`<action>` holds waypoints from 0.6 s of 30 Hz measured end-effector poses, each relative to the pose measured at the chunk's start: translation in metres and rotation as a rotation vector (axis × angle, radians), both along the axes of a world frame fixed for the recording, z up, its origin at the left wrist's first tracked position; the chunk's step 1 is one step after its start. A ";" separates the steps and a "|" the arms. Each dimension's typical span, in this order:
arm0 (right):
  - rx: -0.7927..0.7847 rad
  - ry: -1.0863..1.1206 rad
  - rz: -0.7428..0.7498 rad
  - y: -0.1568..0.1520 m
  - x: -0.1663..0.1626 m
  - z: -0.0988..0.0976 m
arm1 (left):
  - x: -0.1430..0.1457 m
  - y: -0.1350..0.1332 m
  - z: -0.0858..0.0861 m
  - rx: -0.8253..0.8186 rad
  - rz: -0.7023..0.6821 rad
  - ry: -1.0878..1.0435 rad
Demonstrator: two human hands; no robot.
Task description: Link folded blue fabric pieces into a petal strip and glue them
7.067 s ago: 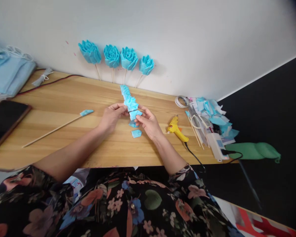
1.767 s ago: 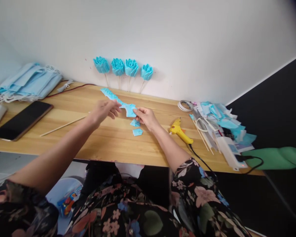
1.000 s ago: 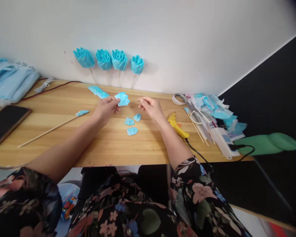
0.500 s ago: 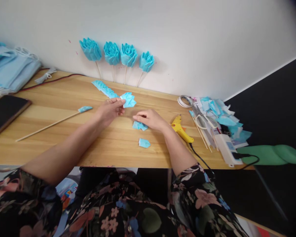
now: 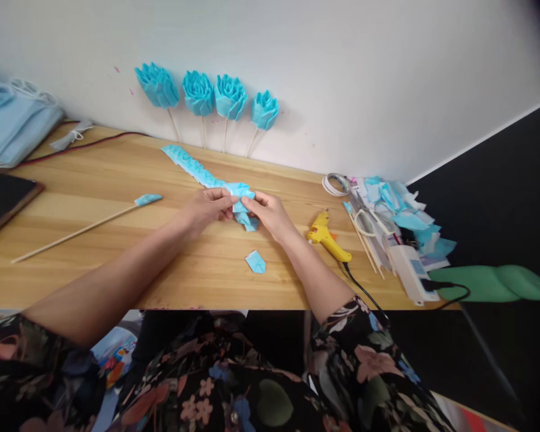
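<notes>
My left hand (image 5: 207,209) and my right hand (image 5: 267,213) meet over the middle of the wooden table (image 5: 117,240). Both pinch the near end of a long strip of folded blue petals (image 5: 198,171), which trails back toward the wall. My right fingers also hold small folded blue pieces (image 5: 248,221) against that end. One loose blue folded piece (image 5: 255,262) lies on the table in front of my right wrist.
Several blue fabric roses on sticks (image 5: 213,96) lean on the wall. A skewer with a blue tip (image 5: 85,227) lies left, beyond it a phone (image 5: 0,201) and blue masks (image 5: 13,120). A yellow glue gun (image 5: 326,237), scissors, tape and scraps (image 5: 396,216) lie right.
My right hand picked the folded pieces off the table and brought them up to the strip's end in my left hand. One loose piece stays on the table.
</notes>
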State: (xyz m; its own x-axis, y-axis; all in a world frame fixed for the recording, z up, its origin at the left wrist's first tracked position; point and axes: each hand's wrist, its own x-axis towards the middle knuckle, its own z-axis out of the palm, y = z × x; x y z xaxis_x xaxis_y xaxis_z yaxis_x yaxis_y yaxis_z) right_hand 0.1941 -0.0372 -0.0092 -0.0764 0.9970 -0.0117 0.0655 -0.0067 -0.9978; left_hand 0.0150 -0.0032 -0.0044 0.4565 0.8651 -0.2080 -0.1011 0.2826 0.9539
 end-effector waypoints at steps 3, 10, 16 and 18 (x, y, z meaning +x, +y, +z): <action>0.020 -0.038 -0.014 0.000 0.001 -0.004 | 0.001 -0.001 0.000 0.046 -0.001 0.055; 0.093 -0.062 0.015 0.000 -0.001 -0.014 | -0.001 0.002 -0.002 0.050 -0.061 0.059; 0.059 -0.056 -0.121 0.002 0.001 -0.009 | -0.002 0.001 0.000 -0.012 -0.014 -0.006; 0.057 -0.065 -0.135 0.001 0.002 -0.005 | -0.002 0.001 0.000 -0.019 -0.002 -0.020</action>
State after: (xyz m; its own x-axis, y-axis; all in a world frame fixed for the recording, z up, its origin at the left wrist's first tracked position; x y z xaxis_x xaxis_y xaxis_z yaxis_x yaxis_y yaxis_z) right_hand 0.1959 -0.0357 -0.0147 0.0569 0.9974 0.0446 0.1325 0.0367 -0.9905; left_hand 0.0133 -0.0022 -0.0049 0.4623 0.8602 -0.2154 -0.1192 0.3009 0.9462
